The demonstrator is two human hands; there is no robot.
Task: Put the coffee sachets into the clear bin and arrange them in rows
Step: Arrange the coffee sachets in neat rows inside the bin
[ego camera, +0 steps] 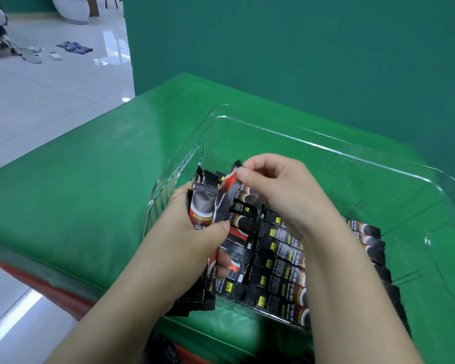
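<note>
A clear plastic bin [326,149] stands on a green-covered table [90,193]. Black coffee sachets [279,261] with yellow and red print lie side by side in rows along the bin's near part. My left hand [192,232] grips a bundle of sachets [202,206] upright over the bin's left end. My right hand [276,185] pinches the top of one sachet [229,191], which stands tilted against that bundle. More sachets on the right are partly hidden under my right forearm.
The bin's far half shows only the green cloth through its floor. A green wall [300,48] rises behind the table. Off to the left is a white tiled floor [50,101] with cables, a cloth and small objects far back.
</note>
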